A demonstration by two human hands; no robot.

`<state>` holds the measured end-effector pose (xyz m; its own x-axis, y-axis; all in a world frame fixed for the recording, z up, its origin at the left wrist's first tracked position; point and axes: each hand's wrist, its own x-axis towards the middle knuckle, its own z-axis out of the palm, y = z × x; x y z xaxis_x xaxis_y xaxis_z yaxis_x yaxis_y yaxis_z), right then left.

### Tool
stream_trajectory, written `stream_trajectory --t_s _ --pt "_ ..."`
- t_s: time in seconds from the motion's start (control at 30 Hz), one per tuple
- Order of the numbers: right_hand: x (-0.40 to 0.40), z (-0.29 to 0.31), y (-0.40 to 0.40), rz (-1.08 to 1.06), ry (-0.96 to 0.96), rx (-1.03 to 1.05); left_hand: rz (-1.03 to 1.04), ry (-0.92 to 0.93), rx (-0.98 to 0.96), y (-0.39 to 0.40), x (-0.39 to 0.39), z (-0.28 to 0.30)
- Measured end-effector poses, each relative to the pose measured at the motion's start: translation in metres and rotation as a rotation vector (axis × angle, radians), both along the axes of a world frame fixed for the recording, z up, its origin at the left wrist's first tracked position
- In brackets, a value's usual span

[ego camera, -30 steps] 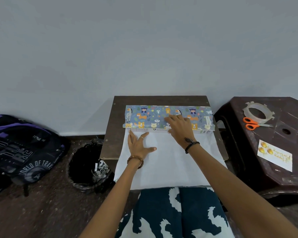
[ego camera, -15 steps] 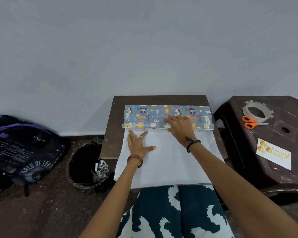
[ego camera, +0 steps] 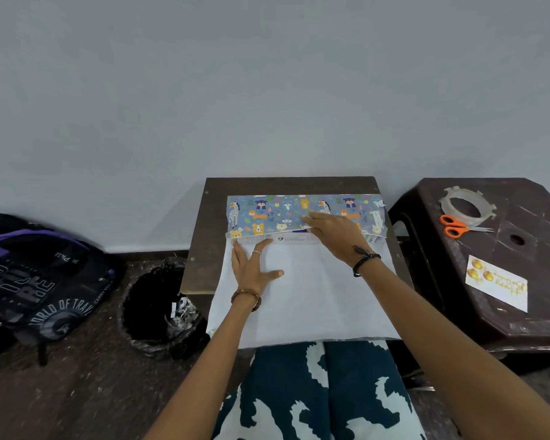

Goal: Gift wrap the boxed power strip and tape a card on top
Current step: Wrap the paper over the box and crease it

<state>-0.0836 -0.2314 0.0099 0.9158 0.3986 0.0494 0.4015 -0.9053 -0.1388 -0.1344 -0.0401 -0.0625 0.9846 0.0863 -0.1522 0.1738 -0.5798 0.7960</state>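
The boxed power strip (ego camera: 294, 239) lies on a small dark wooden table (ego camera: 210, 214), with only a white printed strip of its near side showing. A flap of blue animal-print wrapping paper (ego camera: 267, 214) is folded over its top. The paper's white underside (ego camera: 315, 296) spreads toward me and hangs over the table's near edge. My right hand (ego camera: 334, 230) presses flat on the printed flap. My left hand (ego camera: 253, 268) lies flat with spread fingers on the white paper, fingertips at the box. A white card with gold print (ego camera: 497, 282) lies on the stool at right.
A dark brown plastic stool (ego camera: 537, 312) at right carries a tape roll (ego camera: 467, 206) and orange-handled scissors (ego camera: 458, 226). A black-lined bin (ego camera: 154, 306) stands left of the table, a black and purple backpack (ego camera: 35, 281) farther left. A wall rises right behind the table.
The printed flap's near edge has lifted slightly, so more of the box's white side shows. Both hands stay about where they were.
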Motion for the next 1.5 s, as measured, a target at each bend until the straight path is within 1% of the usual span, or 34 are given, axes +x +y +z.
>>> stream_trajectory --t_s 0.13,0.3,0.5,0.63,0.73,0.87,0.97,1.17,1.23,1.33,1.43,1.5 --pt "-0.002 0.005 -0.001 -0.050 -0.041 0.011 0.008 0.009 -0.011 0.000 -0.001 0.003" --pt "-0.002 0.002 -0.001 -0.090 -0.031 0.019 0.016 0.012 -0.014 0.000 0.002 0.002" --pt "-0.004 -0.018 0.000 -0.076 -0.036 0.022 0.050 0.024 -0.031 0.001 0.002 0.001" --pt "-0.004 -0.021 0.000 -0.074 -0.020 0.045 0.048 0.024 -0.023 0.000 0.002 0.001" --pt "-0.005 -0.024 0.004 -0.081 -0.060 0.001 0.051 0.033 -0.014 0.000 0.002 0.003" --pt "-0.008 -0.032 0.011 -0.122 -0.147 0.002 0.044 0.034 -0.008 -0.001 0.000 0.006" --pt "-0.011 -0.035 0.012 -0.130 -0.192 -0.052 0.042 0.036 0.001 -0.001 0.000 0.007" --pt "-0.018 -0.037 0.015 -0.115 -0.218 -0.037 0.078 -0.003 0.027 -0.002 -0.003 0.007" --pt "-0.020 -0.037 0.013 -0.114 -0.237 0.020 0.130 -0.037 0.101 -0.007 -0.007 0.009" --pt "-0.021 -0.035 0.010 -0.141 -0.267 0.104 0.177 -0.166 0.328 -0.012 -0.021 0.012" --pt "-0.021 -0.027 0.008 -0.167 -0.269 0.170 0.069 -0.422 0.555 -0.018 -0.026 0.013" --pt "-0.020 -0.023 0.008 -0.162 -0.280 0.182 -0.041 -0.501 0.614 -0.024 -0.021 0.016"
